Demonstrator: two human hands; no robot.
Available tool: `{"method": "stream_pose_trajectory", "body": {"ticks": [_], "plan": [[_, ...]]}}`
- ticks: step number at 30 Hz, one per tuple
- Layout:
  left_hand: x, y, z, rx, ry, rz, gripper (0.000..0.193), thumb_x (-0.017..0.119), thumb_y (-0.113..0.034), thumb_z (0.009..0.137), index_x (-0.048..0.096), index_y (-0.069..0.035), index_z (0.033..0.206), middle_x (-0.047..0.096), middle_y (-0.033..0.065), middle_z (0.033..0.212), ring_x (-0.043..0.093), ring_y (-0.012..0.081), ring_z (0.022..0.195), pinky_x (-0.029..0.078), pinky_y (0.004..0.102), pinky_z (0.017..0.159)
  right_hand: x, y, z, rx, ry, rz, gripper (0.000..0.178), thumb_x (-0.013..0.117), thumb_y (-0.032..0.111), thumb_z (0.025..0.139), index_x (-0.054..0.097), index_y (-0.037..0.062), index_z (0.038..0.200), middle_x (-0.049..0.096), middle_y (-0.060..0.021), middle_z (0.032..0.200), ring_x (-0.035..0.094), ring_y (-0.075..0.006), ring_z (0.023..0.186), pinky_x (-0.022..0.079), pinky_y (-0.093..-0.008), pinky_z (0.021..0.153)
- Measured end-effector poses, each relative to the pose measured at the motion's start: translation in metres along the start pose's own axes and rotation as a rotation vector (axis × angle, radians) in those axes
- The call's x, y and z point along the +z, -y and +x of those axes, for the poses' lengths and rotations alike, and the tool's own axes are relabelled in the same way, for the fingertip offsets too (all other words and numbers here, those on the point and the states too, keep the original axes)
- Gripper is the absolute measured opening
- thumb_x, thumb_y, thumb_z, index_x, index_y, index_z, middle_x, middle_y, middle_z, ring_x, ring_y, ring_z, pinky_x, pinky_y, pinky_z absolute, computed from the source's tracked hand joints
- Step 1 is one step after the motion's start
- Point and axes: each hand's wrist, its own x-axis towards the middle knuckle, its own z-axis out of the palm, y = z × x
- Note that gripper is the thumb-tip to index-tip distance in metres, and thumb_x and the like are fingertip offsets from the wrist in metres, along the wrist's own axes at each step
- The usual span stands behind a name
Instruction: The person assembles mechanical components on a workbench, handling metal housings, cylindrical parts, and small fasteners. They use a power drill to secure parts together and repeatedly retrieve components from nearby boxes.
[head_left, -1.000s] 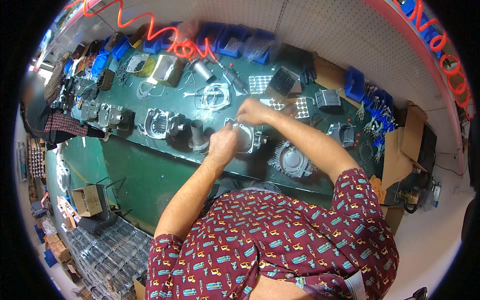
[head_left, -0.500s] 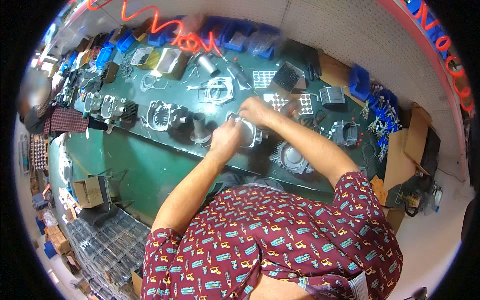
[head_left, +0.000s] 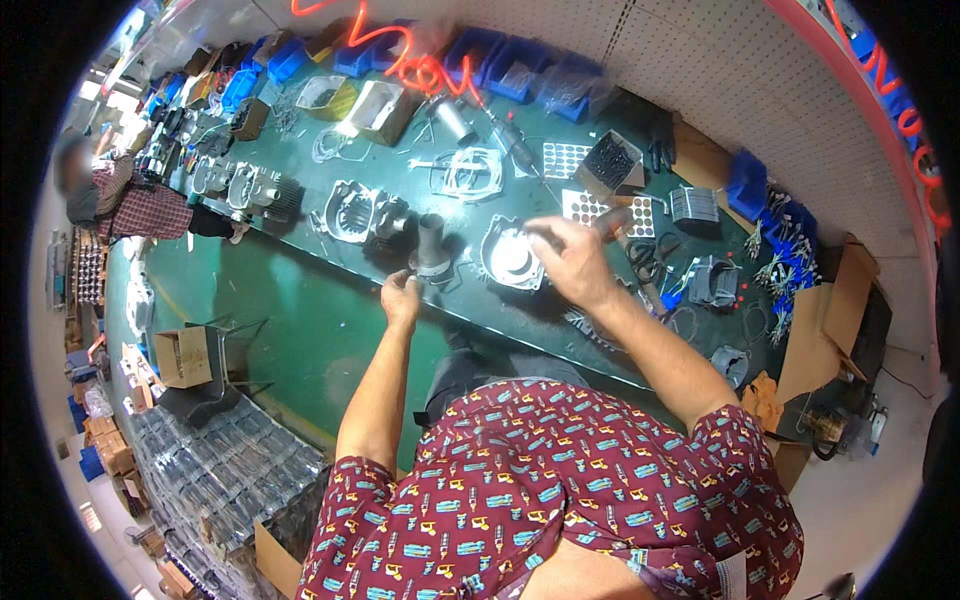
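Observation:
My left hand [head_left: 400, 297] is at the front edge of the bench, its fingers pinched together; what they hold, if anything, is too small to make out. Just beyond it, a grey metal cylinder with a flanged base [head_left: 431, 248] stands upright. My right hand [head_left: 578, 264] is over the right rim of an open metal housing [head_left: 496, 252], thumb and forefinger curved and apart, with nothing visible between them. A white round face shows inside the housing. A finned metal casting [head_left: 592, 326] lies partly hidden under my right forearm.
Cast housings [head_left: 352, 212] stand to the left. Behind lie a cable coil [head_left: 470, 174], a screwdriver on a red coiled hose [head_left: 512, 142], sticker sheets [head_left: 566, 160] and a black box of small parts [head_left: 610, 162]. Scissors [head_left: 650, 262] lie right. A person [head_left: 140, 205] works far left.
My left hand has left the housing and moved left and nearer to me, beside the cylinder. My right hand has shifted to the housing's right side, uncovering its interior. The whole view has shifted too.

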Motion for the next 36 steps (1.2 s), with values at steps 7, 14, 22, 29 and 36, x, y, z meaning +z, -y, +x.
{"method": "stream_pose_trajectory", "body": {"ticks": [7,14,22,29,36], "plan": [[0.031,0.009,0.037,-0.431,0.266,-0.36,0.015,0.067,-0.018,0.093,0.066,-0.003,0.095,0.062,0.0026,0.076,0.059,0.0129,0.06,0.054,0.0291,0.051,0.063,0.043,-0.058,0.136,0.203,0.122,0.015,0.066,0.01,0.087,0.071,0.0008,0.098,0.07,-0.0174,0.087,0.07,-0.0294,0.075,0.055,-0.0377,0.069],[-0.016,-0.022,0.014,-0.478,0.327,-0.331,0.018,0.066,-0.011,0.084,0.057,-0.002,0.072,0.058,0.0063,0.063,0.055,0.0156,0.05,0.048,0.0313,0.045,0.172,-0.015,-0.079,0.087,0.242,-0.267,0.045,0.071,0.013,0.081,0.058,0.0002,0.122,0.059,-0.0181,0.123,0.054,-0.0372,0.118,0.045,-0.0454,0.101],[-0.081,-0.036,0.002,-0.556,0.489,-0.449,0.023,0.064,-0.02,0.091,0.065,-0.002,0.077,0.061,0.0041,0.066,0.057,0.0134,0.052,0.053,0.027,0.047,0.233,-0.034,-0.082,0.031,0.093,-0.325,0.018,0.059,0.013,0.093,0.062,0.0028,0.108,0.063,-0.0176,0.102,0.06,-0.0378,0.099,0.049,-0.0466,0.085],[-0.099,-0.053,-0.005,0.548,0.439,0.176,0.041,0.079,-0.018,0.075,0.066,-0.004,0.111,0.065,0.015,0.105,0.065,0.0315,0.092,0.053,0.0405,0.081,0.241,-0.06,-0.043,0.317,-0.104,-0.059,0.027,0.052,0.02,0.093,0.062,-0.0034,0.084,0.065,-0.0221,0.073,0.066,-0.0386,0.071,0.051,-0.046,0.067],[-0.099,-0.069,-0.002,0.763,0.43,0.395,0.062,0.081,-0.02,0.076,0.055,-0.008,0.131,0.057,0.0148,0.121,0.061,0.0349,0.11,0.053,0.0432,0.089,0.249,-0.062,-0.039,0.624,-0.08,0.262,0.027,0.053,0.021,0.097,0.063,-0.001,0.086,0.063,-0.0068,0.069,0.06,-0.0148,0.055,0.049,-0.0328,0.047]]}}
